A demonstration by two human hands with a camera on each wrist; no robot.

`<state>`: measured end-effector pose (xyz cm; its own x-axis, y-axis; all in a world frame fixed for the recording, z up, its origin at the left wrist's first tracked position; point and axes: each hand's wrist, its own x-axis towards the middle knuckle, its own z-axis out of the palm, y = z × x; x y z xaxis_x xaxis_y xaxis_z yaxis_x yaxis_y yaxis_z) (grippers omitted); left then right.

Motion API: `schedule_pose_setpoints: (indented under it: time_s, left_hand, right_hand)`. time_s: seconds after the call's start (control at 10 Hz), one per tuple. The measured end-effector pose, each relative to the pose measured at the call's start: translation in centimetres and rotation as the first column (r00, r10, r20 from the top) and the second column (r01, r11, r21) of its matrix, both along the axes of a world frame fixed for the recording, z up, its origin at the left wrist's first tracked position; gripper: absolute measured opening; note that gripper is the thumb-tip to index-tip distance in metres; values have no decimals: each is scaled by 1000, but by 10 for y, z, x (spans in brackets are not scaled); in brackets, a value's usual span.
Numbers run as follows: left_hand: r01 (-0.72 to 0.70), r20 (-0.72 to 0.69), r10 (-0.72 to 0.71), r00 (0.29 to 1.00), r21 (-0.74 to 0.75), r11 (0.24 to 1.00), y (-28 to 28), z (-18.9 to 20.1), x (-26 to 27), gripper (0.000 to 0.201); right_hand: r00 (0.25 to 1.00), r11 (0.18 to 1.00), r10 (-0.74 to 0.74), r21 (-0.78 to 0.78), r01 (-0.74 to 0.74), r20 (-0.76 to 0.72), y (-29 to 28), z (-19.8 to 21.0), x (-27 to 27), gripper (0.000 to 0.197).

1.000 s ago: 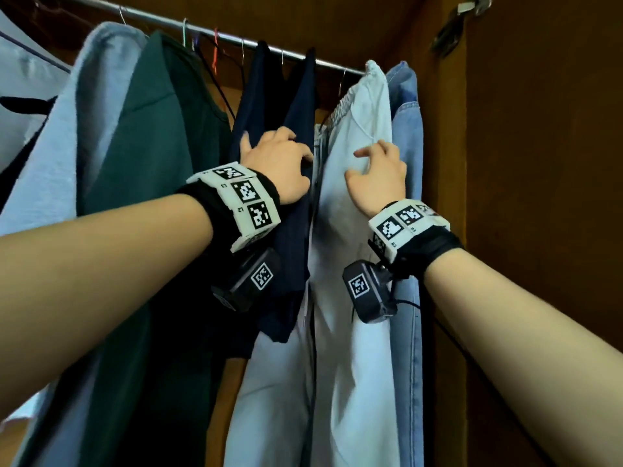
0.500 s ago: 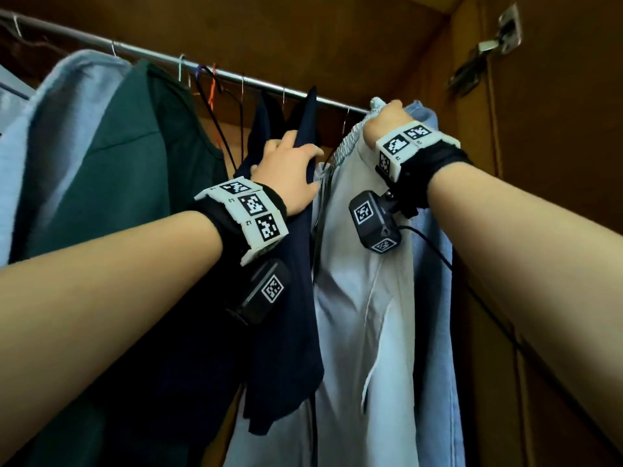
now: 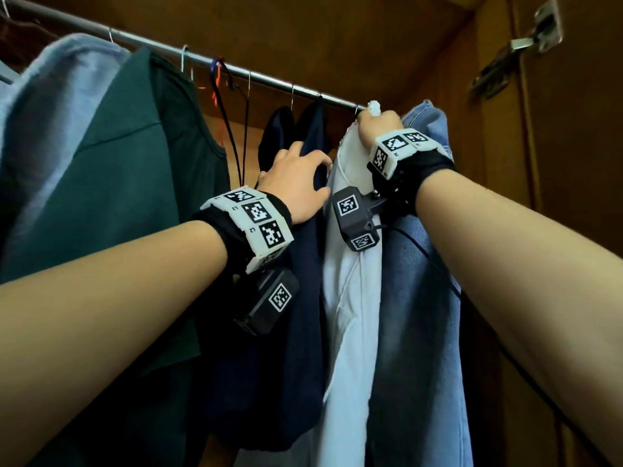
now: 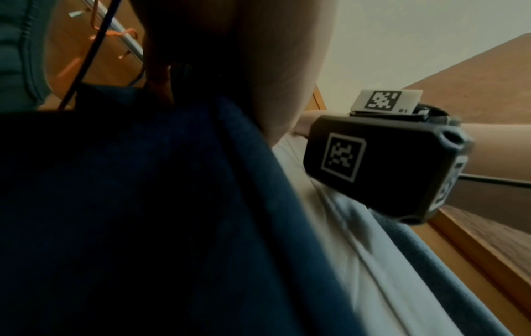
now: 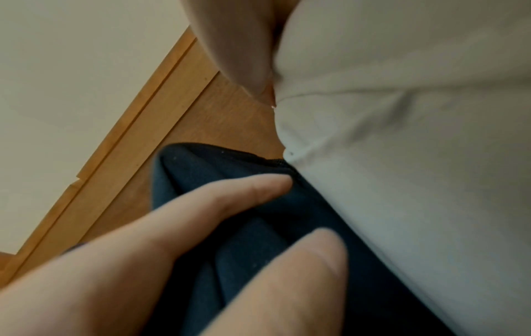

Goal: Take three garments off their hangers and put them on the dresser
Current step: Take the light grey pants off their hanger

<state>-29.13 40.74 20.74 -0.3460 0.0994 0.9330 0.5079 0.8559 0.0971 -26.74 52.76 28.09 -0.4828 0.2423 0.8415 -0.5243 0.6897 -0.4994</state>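
Observation:
White trousers (image 3: 350, 298) hang from the closet rail (image 3: 151, 43), with a navy garment (image 3: 303, 281) on their left and blue jeans (image 3: 414, 298) on their right. My right hand (image 3: 377, 126) grips the top of the white trousers (image 5: 402, 159) just under the rail, its fingers curled into the fabric. My left hand (image 3: 296, 176) lies on the navy garment with straight fingers (image 5: 229, 195) and presses it leftward. The hangers under these garments are hidden by cloth.
A dark green top (image 3: 118, 163) and a light blue garment (image 3: 57, 79) hang further left, with thin wire hangers (image 3: 236, 123) between them and the navy one. The wooden wardrobe side (image 3: 573, 197) with a metal hinge (image 3: 519, 48) stands close on the right.
My right hand has climbed from the front of the white trousers to their top at the rail and closed on it. My left hand has stayed on the navy garment.

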Motion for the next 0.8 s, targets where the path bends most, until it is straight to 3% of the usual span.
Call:
schedule_pose_setpoints:
  time_s: [0.1, 0.2, 0.6, 0.8]
  left_hand:
    - [-13, 11, 13, 1000, 0, 1000, -4, -2, 2, 46]
    - [-27, 11, 27, 1000, 8, 1000, -9, -2, 4, 48]
    - [-30, 141, 36, 989, -44, 999, -27, -5, 6, 63]
    - [-50, 146, 54, 988, -27, 998, -27, -26, 10, 68]
  right_hand:
    - [999, 999, 41, -35, -42, -19, -1, 4, -4, 51]
    - [998, 999, 51, -10, -51, -43, 3, 0, -3, 43]
    - [975, 987, 23, -150, -57, -221, -8, 13, 0, 37]
    - [954, 990, 11, -134, -54, -299, -2, -27, 12, 39]
